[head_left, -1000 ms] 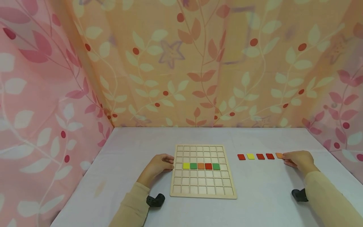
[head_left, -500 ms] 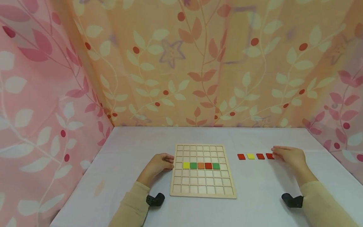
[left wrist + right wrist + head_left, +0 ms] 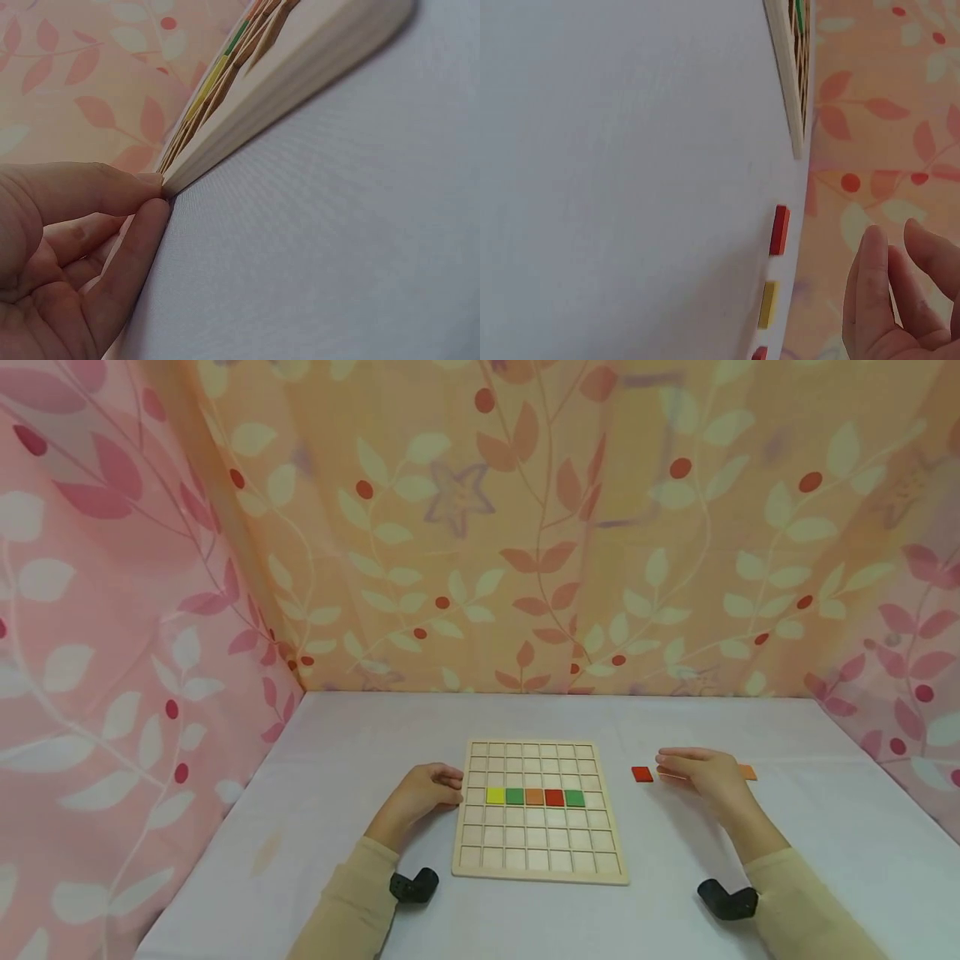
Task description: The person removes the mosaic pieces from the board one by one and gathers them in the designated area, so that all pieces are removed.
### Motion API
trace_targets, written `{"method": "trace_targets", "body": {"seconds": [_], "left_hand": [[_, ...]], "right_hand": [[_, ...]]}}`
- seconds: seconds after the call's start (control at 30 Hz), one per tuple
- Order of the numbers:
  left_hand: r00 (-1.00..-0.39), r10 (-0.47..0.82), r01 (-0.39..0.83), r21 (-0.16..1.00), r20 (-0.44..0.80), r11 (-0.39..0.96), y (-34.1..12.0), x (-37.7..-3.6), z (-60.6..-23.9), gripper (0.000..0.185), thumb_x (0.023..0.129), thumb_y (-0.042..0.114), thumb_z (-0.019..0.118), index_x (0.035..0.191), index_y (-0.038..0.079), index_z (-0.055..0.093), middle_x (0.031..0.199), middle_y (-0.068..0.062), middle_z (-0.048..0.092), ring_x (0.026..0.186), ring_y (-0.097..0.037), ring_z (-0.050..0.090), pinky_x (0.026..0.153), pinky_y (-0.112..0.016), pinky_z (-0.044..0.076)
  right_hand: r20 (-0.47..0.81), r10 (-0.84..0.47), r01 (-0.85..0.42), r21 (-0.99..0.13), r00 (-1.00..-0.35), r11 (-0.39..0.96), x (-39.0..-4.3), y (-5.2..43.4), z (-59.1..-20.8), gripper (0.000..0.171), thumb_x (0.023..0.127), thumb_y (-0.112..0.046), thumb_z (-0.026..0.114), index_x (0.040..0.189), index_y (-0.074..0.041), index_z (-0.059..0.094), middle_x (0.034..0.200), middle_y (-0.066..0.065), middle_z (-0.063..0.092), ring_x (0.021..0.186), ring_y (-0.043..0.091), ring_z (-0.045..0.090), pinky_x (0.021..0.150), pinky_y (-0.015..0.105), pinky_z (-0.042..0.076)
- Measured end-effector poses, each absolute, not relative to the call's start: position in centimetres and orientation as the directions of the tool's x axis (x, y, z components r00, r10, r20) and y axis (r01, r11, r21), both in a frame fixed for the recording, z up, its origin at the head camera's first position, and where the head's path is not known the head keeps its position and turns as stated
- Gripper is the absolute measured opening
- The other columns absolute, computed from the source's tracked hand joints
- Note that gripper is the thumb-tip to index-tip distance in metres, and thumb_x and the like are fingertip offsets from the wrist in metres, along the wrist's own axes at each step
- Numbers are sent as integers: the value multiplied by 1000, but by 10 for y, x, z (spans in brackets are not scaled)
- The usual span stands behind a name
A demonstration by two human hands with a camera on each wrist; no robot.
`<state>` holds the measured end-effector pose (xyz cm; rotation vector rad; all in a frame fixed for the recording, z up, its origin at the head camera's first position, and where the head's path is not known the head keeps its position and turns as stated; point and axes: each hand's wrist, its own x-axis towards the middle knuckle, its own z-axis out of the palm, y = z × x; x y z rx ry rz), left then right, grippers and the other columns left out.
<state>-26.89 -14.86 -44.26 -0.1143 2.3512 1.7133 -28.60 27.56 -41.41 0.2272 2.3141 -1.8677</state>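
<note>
Compared with half a second ago, our right grip (image 3: 708, 781) is farther left along a row of loose square tiles, so the orange tile (image 3: 749, 772) at the row's right end now shows. Seen from above, it covers the middle of that row; a loose red tile (image 3: 642, 774) lies just beside it, on its left. From the right wrist, we see a loose yellow tile (image 3: 768, 305) after the red one, and part of another red tile (image 3: 759, 353) at the lower edge. Our right grip is released, its fingers (image 3: 873, 277) apart, clear of the tiles visible there.

Our left grip (image 3: 420, 789) pinches the left edge of a pale wooden board (image 3: 536, 837), which lies flat on the white-covered counter (image 3: 360, 727). Grid lines divide the board into small cells. Across its middle row sit, from left to right, a yellow square (image 3: 496, 796), a green square (image 3: 514, 797), an orange square (image 3: 534, 797), a red square (image 3: 553, 797) and a second green square (image 3: 574, 798). We wear beige sleeves (image 3: 345, 902). Behind the counter hangs a flowered cloth (image 3: 420, 560).
</note>
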Motion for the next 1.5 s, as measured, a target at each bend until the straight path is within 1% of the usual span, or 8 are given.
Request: {"method": "trace_targets", "body": {"seconds": [0.07, 0.27, 0.5, 0.6, 0.73, 1.0, 1.23, 1.5], "left_hand": [[-971, 67, -199, 934, -228, 296, -148, -270, -443, 36, 73, -8, 68, 108, -3, 62, 93, -11, 62, 76, -14, 59, 69, -27, 54], [-973, 56, -202, 940, -226, 275, -148, -272, -445, 35, 72, -10, 68, 106, -4, 63, 90, -11, 62, 72, -14, 59, 67, -28, 54], [-972, 59, -204, 942, -227, 265, -148, -272, -445, 36, 72, -11, 68, 107, -4, 63, 89, -11, 62, 73, -14, 59, 67, -27, 55], [-972, 57, -204, 939, -228, 277, -148, -271, -444, 36, 72, -10, 68, 107, -4, 62, 91, -12, 62, 75, -14, 59, 68, -28, 55], [-972, 56, -203, 936, -228, 286, -148, -270, -444, 36, 73, -9, 68, 109, -4, 62, 94, -13, 62, 77, -14, 59, 69, -28, 55], [-970, 69, -205, 935, -234, 290, -147, -269, -443, 36, 74, -8, 68, 109, -3, 61, 94, -12, 61, 78, -15, 59, 70, -28, 54], [-971, 64, -203, 935, -230, 290, -147, -270, -443, 35, 74, -8, 68, 108, -2, 62, 94, -11, 62, 78, -14, 59, 70, -28, 54], [-972, 59, -202, 934, -229, 294, -147, -272, -446, 35, 74, -8, 68, 108, -3, 62, 93, -12, 62, 76, -14, 59, 69, -28, 54]], "right_hand": [[-196, -3, 191, -960, -981, 205, -284, 265, -412, 61, 79, -31, 72, 125, 5, 54, 98, -6, 68, 84, 2, 66, 78, 23, 54], [-257, 3, 253, -952, -967, 172, -291, 240, -423, 66, 70, -39, 78, 122, -2, 60, 92, -10, 69, 84, 3, 66, 75, 20, 53], [-215, -52, 194, -946, -975, 260, -268, 202, -401, 53, 86, -28, 66, 126, 5, 53, 115, 12, 64, 89, 9, 65, 81, 27, 53], [-217, -64, 196, -952, -974, 237, -263, 193, -396, 49, 87, -23, 65, 125, 5, 54, 111, 10, 66, 88, 8, 66, 83, 29, 53], [-210, -97, 187, -961, -973, 205, -261, 183, -395, 46, 88, -18, 63, 125, 7, 53, 110, 12, 66, 89, 9, 66, 84, 30, 53], [-238, -110, 213, -956, -965, 201, -260, 174, -404, 44, 87, -18, 65, 122, 7, 55, 106, 14, 68, 84, 14, 68, 78, 26, 54], [-231, -181, 207, -968, -956, 144, -257, 170, -407, 44, 85, -9, 65, 120, 14, 52, 98, 15, 69, 82, 19, 68, 76, 30, 55], [-271, -196, 235, -953, -942, 190, -262, 175, -413, 42, 85, -11, 65, 120, 12, 55, 99, 14, 69, 82, 15, 67, 77, 29, 55]]}}
